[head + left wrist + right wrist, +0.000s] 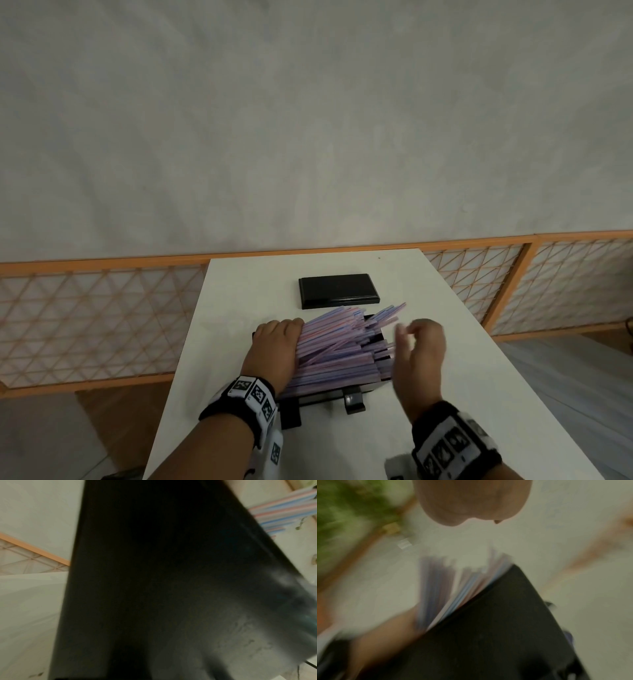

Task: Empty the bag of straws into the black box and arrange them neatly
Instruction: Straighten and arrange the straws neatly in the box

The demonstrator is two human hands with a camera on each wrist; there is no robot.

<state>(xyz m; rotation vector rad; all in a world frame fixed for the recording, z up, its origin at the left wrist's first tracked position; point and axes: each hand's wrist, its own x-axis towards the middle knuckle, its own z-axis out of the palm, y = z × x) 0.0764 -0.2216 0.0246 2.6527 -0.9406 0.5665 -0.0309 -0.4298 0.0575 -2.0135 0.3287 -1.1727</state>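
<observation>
Straws fill the box at the table's middle, a pink-and-blue striped heap fanned askew, with some tips overhanging the far right corner. Left hand lies on their left ends, fingers hidden, so its grip cannot be told. Right hand hovers blurred beside the right wall, fingers loosely bent, empty. Light, slick and easily crushed, they likely want flat palms squaring both ends, not a squeeze. Lid lies beyond, toward the far edge.

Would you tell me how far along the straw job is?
Done: the straws are in the black box, and no bag is in view. In hand: the left hand rests on their left ends; the right hand hovers, blurred, opposite. Left: they lie fanned and crossed, some poking past the rim.
</observation>
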